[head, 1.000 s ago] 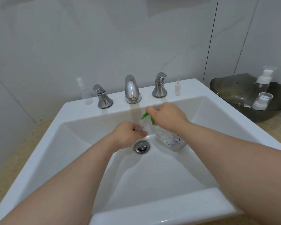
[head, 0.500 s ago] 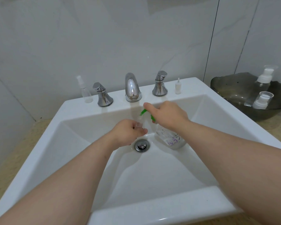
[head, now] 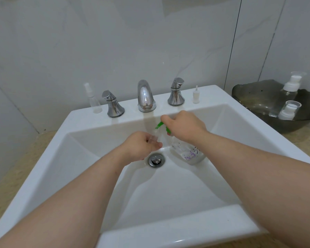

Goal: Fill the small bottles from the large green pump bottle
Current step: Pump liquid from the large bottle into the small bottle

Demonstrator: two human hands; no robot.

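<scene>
White sink point(head: 209, 96) with chrome faucet point(head: 145, 95); dark bowl point(head: 252, 97) beside it

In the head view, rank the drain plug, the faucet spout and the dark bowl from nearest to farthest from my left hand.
1. Drain plug, in the basin just beside the left hand.
2. Faucet spout, behind it on the back rim.
3. Dark bowl, far right on the counter.

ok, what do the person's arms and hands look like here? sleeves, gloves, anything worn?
Left hand and right hand are bare, with no gloves and no rings or watch in view. Both forearms are uncovered to the frame edge, with no sleeves, bands or markings showing.
</scene>
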